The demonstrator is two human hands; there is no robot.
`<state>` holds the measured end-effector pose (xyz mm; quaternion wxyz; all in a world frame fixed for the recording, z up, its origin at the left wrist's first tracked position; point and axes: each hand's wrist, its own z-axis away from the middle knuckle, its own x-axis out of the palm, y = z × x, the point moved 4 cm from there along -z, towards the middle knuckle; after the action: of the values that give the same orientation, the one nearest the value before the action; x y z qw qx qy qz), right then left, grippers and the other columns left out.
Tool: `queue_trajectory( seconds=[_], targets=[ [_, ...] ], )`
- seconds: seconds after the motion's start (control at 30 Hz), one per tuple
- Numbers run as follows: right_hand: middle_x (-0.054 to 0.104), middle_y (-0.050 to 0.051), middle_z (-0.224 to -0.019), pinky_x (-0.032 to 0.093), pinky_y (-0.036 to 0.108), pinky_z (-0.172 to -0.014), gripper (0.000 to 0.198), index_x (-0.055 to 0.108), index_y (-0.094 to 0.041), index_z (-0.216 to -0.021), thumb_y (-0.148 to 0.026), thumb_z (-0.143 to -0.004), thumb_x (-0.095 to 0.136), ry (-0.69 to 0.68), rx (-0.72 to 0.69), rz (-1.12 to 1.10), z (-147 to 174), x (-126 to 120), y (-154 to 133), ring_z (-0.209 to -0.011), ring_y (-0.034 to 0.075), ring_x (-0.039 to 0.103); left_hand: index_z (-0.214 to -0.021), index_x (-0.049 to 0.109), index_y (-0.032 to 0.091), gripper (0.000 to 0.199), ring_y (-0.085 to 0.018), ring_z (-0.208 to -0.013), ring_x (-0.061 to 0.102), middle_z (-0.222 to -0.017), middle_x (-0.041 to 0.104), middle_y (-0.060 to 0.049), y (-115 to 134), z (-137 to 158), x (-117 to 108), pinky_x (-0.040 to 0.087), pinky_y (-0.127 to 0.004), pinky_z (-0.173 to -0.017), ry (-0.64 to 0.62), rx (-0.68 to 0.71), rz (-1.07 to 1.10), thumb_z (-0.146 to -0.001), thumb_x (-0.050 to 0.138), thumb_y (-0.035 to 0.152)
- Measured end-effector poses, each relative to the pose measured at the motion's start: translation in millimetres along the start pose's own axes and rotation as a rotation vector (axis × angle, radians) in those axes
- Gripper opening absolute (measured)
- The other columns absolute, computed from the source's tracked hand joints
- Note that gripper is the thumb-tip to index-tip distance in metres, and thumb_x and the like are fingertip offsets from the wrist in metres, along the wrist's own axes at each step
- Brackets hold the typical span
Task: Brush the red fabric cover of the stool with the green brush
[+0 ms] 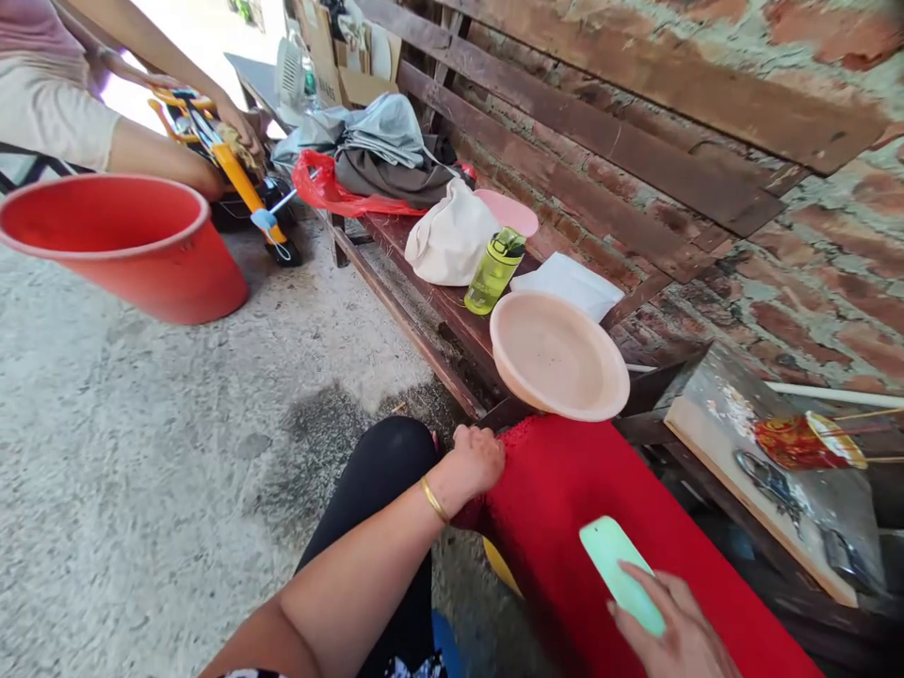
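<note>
A red cloth [600, 508] lies spread over a long support on my right. My left hand [480, 460], with a gold bangle at the wrist, is closed at the cloth's far left edge, its fingers curled over. My right hand [674, 621] grips a flat mint-green brush [618, 565] with rounded ends and a small hole near its tip. The brush lies over the cloth; its underside is hidden, so bristles do not show. Just beyond the cloth's far end sits a pale pink basin [557, 356] on the wooden bench.
On the bench [452, 325] are a green bottle [494, 273], a white bag [452, 231] and folded garments [388, 141]. A red tub [141, 273] stands on the concrete floor. Another person [56, 104] sits beyond. Right, a side table [713, 395] holds a red cup [798, 443] and scissors [766, 476].
</note>
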<state>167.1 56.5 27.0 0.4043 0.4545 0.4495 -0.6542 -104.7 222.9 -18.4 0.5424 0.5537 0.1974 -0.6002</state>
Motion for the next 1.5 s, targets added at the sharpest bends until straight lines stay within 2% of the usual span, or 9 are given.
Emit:
queue_trajectory(
  seconds=[0.13, 0.23, 0.53, 0.83, 0.97, 1.17, 1.3, 1.4, 1.5],
  targets=[
    [0.062, 0.006, -0.116, 0.052, 0.038, -0.082, 0.044, 0.066, -0.032, -0.123, -0.048, -0.085, 0.05, -0.005, -0.12, 0.036, -63.7, 11.4, -91.0, -0.099, 0.025, 0.065, -0.113, 0.07, 0.009, 0.038, -0.033, -0.107, 0.063, -0.111, 0.067, -0.024, -0.4, -1.6, -1.2, 0.04, -0.05, -0.09, 0.029, 0.026, -0.028, -0.093, 0.037, 0.011],
    [0.061, 0.008, -0.114, 0.05, 0.038, -0.085, 0.044, 0.066, -0.029, -0.125, -0.042, -0.086, 0.051, 0.003, -0.185, 0.065, -88.4, 22.3, -125.1, -0.1, 0.025, 0.063, -0.113, 0.069, 0.009, 0.037, -0.031, -0.105, 0.064, -0.11, 0.068, -0.024, -0.1, -1.0, -2.1, 0.041, -0.049, -0.089, 0.023, 0.034, -0.028, -0.093, 0.038, 0.012],
    [0.064, 0.005, -0.105, 0.049, 0.035, -0.07, 0.042, 0.067, -0.036, -0.122, -0.042, -0.083, 0.054, -0.132, 0.019, 0.354, -60.8, 0.1, -48.9, -0.085, 0.024, 0.067, -0.112, 0.069, 0.011, 0.036, -0.029, -0.103, 0.064, -0.109, 0.068, -0.021, -4.1, 7.7, -5.9, 0.04, -0.049, -0.09, 0.04, 0.046, -0.014, -0.093, 0.039, 0.012],
    [0.06, 0.009, -0.112, 0.044, 0.034, -0.089, 0.049, 0.063, -0.026, -0.132, -0.028, -0.084, 0.055, -0.103, -0.107, 0.116, -90.0, 21.4, -132.9, -0.1, 0.024, 0.062, -0.121, 0.064, 0.014, 0.037, -0.03, -0.108, 0.065, -0.113, 0.068, -0.019, -9.5, -1.7, -3.9, 0.045, -0.047, -0.091, -0.039, -0.02, -0.089, -0.098, 0.035, 0.018],
    [0.06, 0.007, -0.115, 0.045, 0.033, -0.088, 0.05, 0.064, -0.028, -0.13, -0.025, -0.081, 0.055, -0.128, 0.02, 0.038, -54.9, 22.4, -80.8, -0.101, 0.022, 0.062, -0.127, 0.058, 0.016, 0.036, -0.03, -0.108, 0.066, -0.116, 0.066, -0.018, -10.0, -3.6, -8.1, 0.049, -0.047, -0.088, -0.075, -0.021, -0.121, -0.101, 0.034, 0.025],
    [0.063, 0.005, -0.113, 0.052, 0.037, -0.086, 0.048, 0.066, -0.031, -0.121, -0.038, -0.076, 0.052, -0.063, 0.371, -0.075, 65.1, 11.0, 99.4, -0.1, 0.024, 0.067, -0.129, 0.055, 0.015, 0.037, -0.029, -0.111, 0.067, -0.12, 0.066, -0.018, 1.1, -7.0, -10.9, 0.053, -0.045, -0.09, -0.128, 0.009, -0.141, -0.101, 0.033, 0.027],
    [0.068, 0.015, -0.11, 0.051, 0.049, -0.084, 0.037, 0.073, -0.033, -0.107, -0.035, -0.074, 0.055, -0.026, 0.558, 0.131, 127.1, -12.2, 189.8, -0.093, 0.034, 0.069, -0.13, 0.054, 0.015, 0.037, -0.03, -0.113, 0.067, -0.123, 0.066, -0.019, 5.2, -10.0, -8.3, 0.053, -0.046, -0.092, -0.143, 0.005, -0.147, -0.101, 0.035, 0.028],
    [0.066, 0.019, -0.118, 0.05, 0.05, -0.086, 0.042, 0.073, -0.027, -0.114, -0.036, -0.077, 0.053, -0.032, 0.542, 0.261, 126.7, -24.8, 176.1, -0.099, 0.036, 0.068, -0.131, 0.052, 0.014, 0.037, -0.029, -0.114, 0.066, -0.125, 0.066, -0.019, 6.4, -11.7, -6.1, 0.053, -0.044, -0.093, -0.146, 0.01, -0.151, -0.101, 0.035, 0.029],
    [0.064, 0.013, -0.118, 0.049, 0.04, -0.092, 0.05, 0.068, -0.024, -0.125, -0.033, -0.078, 0.052, -0.06, 0.365, 0.147, 86.8, -16.4, 92.5, -0.104, 0.029, 0.065, -0.132, 0.051, 0.013, 0.039, -0.028, -0.116, 0.066, -0.126, 0.066, -0.02, 9.1, -12.9, -5.0, 0.051, -0.041, -0.095, -0.142, 0.032, -0.152, -0.102, 0.035, 0.033]
  ],
)
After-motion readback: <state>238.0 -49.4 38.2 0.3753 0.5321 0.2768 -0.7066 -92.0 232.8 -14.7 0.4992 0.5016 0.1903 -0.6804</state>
